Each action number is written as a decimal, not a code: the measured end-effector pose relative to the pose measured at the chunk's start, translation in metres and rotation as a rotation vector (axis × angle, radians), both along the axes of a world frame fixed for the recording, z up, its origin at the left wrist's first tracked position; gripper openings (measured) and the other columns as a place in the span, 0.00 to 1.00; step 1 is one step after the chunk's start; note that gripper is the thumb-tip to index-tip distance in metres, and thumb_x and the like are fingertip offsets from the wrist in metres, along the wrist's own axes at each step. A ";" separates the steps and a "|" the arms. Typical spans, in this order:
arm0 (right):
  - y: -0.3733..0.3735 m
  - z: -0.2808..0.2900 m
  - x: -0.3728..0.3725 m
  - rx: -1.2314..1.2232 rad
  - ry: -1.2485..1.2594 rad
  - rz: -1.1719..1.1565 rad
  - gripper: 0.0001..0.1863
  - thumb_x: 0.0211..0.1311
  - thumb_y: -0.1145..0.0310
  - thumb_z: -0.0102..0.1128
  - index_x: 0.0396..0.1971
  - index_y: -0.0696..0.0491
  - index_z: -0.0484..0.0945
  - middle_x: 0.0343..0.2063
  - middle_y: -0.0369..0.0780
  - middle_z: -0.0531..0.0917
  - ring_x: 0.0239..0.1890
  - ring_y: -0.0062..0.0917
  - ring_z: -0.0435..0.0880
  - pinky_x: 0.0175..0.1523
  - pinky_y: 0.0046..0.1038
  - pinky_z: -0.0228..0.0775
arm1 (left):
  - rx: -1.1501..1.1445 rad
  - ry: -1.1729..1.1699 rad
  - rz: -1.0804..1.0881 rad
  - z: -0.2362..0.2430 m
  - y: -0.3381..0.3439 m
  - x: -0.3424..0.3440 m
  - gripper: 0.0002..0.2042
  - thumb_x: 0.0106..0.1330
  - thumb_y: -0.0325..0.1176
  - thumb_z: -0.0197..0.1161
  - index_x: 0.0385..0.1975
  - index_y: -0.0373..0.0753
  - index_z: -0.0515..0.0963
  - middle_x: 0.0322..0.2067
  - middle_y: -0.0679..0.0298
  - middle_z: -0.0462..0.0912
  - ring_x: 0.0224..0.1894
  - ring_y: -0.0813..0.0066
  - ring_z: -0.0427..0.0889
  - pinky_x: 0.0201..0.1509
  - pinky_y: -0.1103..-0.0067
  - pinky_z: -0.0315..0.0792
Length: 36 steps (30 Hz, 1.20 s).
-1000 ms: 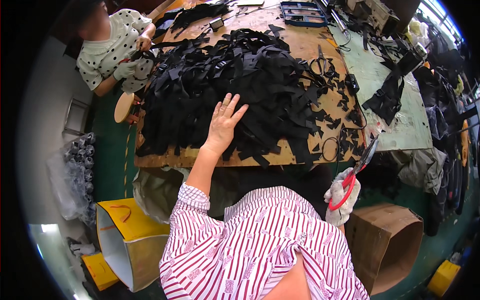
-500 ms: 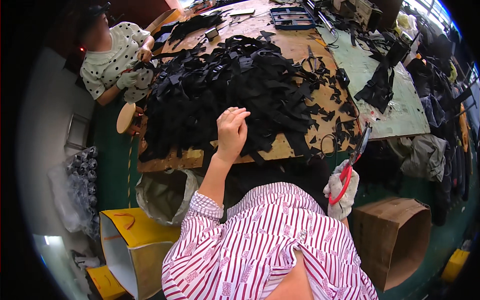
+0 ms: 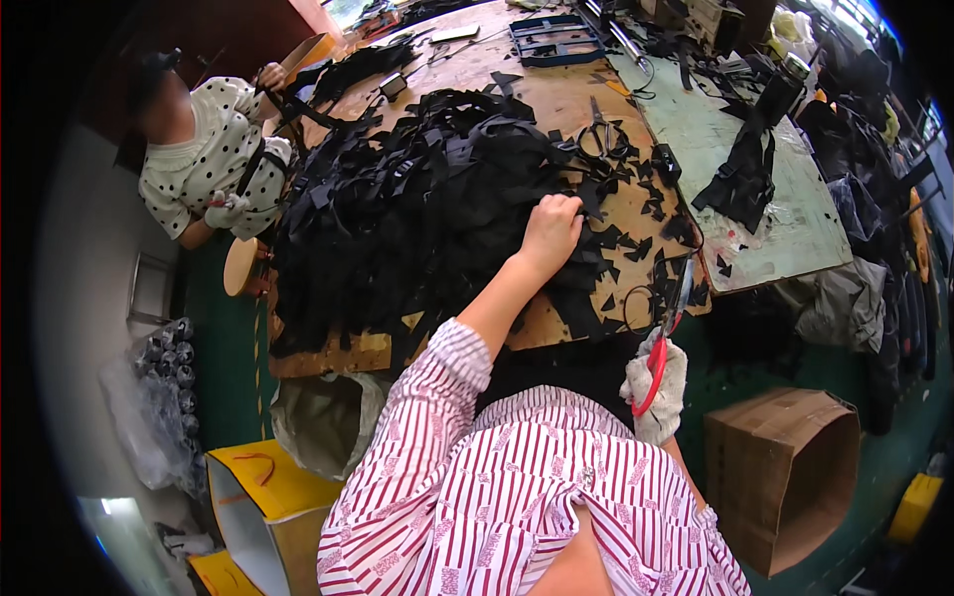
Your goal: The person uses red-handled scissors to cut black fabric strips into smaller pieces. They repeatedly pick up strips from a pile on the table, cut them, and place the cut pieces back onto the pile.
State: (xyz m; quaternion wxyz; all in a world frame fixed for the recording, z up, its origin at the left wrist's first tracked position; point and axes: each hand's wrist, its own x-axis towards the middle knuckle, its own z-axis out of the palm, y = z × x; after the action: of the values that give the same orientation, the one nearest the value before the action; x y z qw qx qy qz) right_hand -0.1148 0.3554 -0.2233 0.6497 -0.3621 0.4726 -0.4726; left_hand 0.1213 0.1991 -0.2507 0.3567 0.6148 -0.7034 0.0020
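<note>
A large heap of black fabric straps (image 3: 397, 219) covers much of the wooden table. My bare left hand (image 3: 552, 236) is at the right side of this heap, its fingers curled together against the dark pieces; what they pinch, if anything, is hidden. By the table's front edge, my right hand (image 3: 658, 399), in a whitish work glove, grips red-handled scissors (image 3: 656, 370) whose blades point up and away. Small black offcuts (image 3: 611, 266) are scattered on the wood to the right of the heap. Farther back lies a second pair of scissors (image 3: 596, 131).
Across the table's left corner, a co-worker in a dotted top (image 3: 214, 139) handles a black strap. A pale green tabletop (image 3: 785, 223) adjoins on the right. Below stand an open cardboard box (image 3: 755, 467), a yellow bag (image 3: 273, 477) and a whitish sack (image 3: 323, 417).
My left hand has moved right and slightly forward along the heap. The scissors in my right hand have shifted a little left. The co-worker has raised one hand with the strap.
</note>
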 end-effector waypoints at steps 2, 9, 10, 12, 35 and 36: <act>-0.001 0.003 0.004 -0.047 0.033 -0.034 0.22 0.55 0.75 0.57 0.48 0.57 0.60 0.27 0.35 0.70 0.18 0.13 0.71 0.21 0.14 0.65 | 0.175 -0.154 0.135 -0.010 -0.021 -0.003 0.09 0.54 0.30 0.63 0.32 0.34 0.76 0.32 0.55 0.77 0.40 0.56 0.74 0.43 0.68 0.71; 0.001 -0.006 -0.001 -0.015 0.059 -0.154 0.21 0.55 0.74 0.57 0.48 0.59 0.62 0.25 0.35 0.71 0.16 0.14 0.71 0.20 0.15 0.64 | 0.255 -0.198 0.156 -0.019 -0.034 -0.014 0.10 0.53 0.32 0.67 0.28 0.39 0.72 0.33 0.61 0.76 0.42 0.63 0.74 0.42 0.69 0.69; 0.001 -0.006 -0.002 -0.005 0.061 -0.170 0.21 0.55 0.74 0.57 0.48 0.59 0.62 0.25 0.36 0.71 0.17 0.14 0.71 0.21 0.15 0.64 | 0.208 -0.134 0.109 -0.018 -0.030 -0.015 0.10 0.53 0.31 0.67 0.28 0.39 0.71 0.32 0.61 0.76 0.40 0.64 0.76 0.40 0.69 0.69; 0.000 -0.003 -0.003 -0.012 0.033 -0.142 0.22 0.54 0.75 0.56 0.48 0.59 0.62 0.25 0.36 0.71 0.17 0.14 0.71 0.21 0.15 0.65 | 0.188 0.266 0.046 -0.010 -0.021 -0.013 0.10 0.53 0.28 0.66 0.28 0.37 0.70 0.28 0.60 0.76 0.34 0.65 0.78 0.36 0.71 0.69; -0.010 -0.002 -0.004 -0.200 0.618 0.521 0.45 0.40 0.54 0.72 0.57 0.57 0.60 0.39 0.40 0.74 0.38 0.26 0.75 0.47 0.28 0.68 | 0.507 1.372 -0.076 0.018 0.104 -0.027 0.09 0.68 0.35 0.54 0.37 0.36 0.73 0.23 0.73 0.73 0.23 0.88 0.74 0.21 0.91 0.63; -0.009 -0.006 -0.005 -0.197 0.569 0.496 0.45 0.40 0.55 0.72 0.57 0.58 0.60 0.39 0.40 0.74 0.38 0.25 0.75 0.47 0.28 0.68 | 0.484 1.378 -0.076 0.016 0.104 -0.026 0.09 0.68 0.35 0.54 0.37 0.36 0.73 0.23 0.73 0.73 0.23 0.88 0.74 0.20 0.91 0.63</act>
State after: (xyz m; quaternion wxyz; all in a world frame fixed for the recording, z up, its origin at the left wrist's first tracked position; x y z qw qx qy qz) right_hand -0.1198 0.3462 -0.2296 0.5493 -0.6427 0.4843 -0.2249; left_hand 0.0952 0.3033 -0.2348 0.5724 0.5132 -0.3210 -0.5531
